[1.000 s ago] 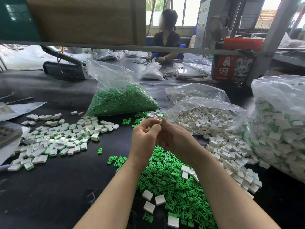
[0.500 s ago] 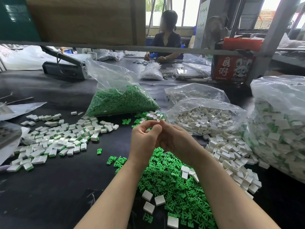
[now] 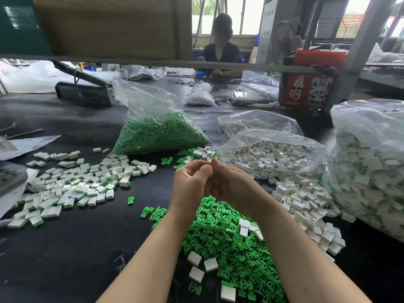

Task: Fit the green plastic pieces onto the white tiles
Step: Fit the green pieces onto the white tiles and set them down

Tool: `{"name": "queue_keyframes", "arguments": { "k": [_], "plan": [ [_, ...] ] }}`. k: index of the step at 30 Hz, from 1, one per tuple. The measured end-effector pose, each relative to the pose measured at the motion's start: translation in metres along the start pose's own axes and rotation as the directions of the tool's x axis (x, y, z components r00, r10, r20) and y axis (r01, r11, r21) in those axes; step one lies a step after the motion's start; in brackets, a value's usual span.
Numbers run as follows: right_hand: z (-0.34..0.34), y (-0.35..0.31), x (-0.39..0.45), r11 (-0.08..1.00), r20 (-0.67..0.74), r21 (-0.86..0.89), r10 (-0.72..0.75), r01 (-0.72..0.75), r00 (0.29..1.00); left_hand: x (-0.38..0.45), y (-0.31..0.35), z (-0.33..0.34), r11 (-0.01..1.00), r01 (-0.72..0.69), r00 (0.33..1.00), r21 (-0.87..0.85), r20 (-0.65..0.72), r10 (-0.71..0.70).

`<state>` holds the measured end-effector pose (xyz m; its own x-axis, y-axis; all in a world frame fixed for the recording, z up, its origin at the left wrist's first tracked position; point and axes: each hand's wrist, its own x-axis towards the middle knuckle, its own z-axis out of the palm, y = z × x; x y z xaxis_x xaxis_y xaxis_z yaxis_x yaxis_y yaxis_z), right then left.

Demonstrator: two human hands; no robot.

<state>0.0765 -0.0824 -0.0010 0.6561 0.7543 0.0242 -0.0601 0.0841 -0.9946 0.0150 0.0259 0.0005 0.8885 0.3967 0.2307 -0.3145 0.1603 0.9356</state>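
Black counter [image 3: 65, 248] holds my green pieces [image 3: 229, 241] and white tiles [image 3: 306, 206]. I see both hands, left [image 3: 190, 182] and right [image 3: 231, 184], curled together above the green pile; what they pinch I cannot tell.

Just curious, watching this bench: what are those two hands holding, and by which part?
Cannot be told: the left hand and right hand meet with curled fingers, hiding whatever sits between the fingertips.
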Motion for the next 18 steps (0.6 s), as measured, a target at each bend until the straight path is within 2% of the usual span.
{"name": "queue_keyframes", "arguments": {
  "k": [8, 18],
  "plan": [
    [0.0033, -0.003, -0.0032, 0.999, 0.003, -0.038, -0.004, 0.004, 1.0, 0.0008, -0.001, -0.0006, 1.0, 0.016, 1.0, -0.015, 0.002, -0.016],
    [0.0029, -0.0058, -0.0015, 0.997, 0.022, 0.074, 0.03, -0.032, 0.999, 0.004, -0.0033, -0.001, 1.0, 0.02, 1.0, 0.017, -0.008, -0.02]
  ]
}}
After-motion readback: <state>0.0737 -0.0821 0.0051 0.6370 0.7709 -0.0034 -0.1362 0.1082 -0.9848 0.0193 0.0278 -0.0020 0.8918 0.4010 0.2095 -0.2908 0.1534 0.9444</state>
